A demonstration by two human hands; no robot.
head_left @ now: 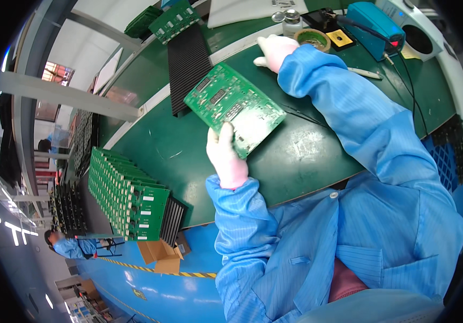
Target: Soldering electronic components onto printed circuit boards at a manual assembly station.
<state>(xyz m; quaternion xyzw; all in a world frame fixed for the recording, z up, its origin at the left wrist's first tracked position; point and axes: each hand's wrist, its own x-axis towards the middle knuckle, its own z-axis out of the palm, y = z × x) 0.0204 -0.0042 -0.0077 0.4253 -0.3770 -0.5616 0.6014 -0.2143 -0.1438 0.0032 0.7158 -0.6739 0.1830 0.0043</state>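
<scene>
My left hand (225, 156), in a pale pink glove, grips the near corner of a green circuit board (234, 105) and holds it tilted above the green mat (296, 156). My right hand (274, 49), also gloved, reaches out past the board to the far side of the mat, near a small round tin (312, 38) and a small bottle (291, 22). Whether it holds anything is hidden, since I see only the back of the glove. Both arms are in blue sleeves.
A row of upright green boards (126, 199) stands in a black rack at the left. A black ribbed tray (188, 59) lies behind the held board, with more green boards (173, 19) beyond. A teal soldering station (374, 24) sits far right. Another person in blue (70, 246) sits at lower left.
</scene>
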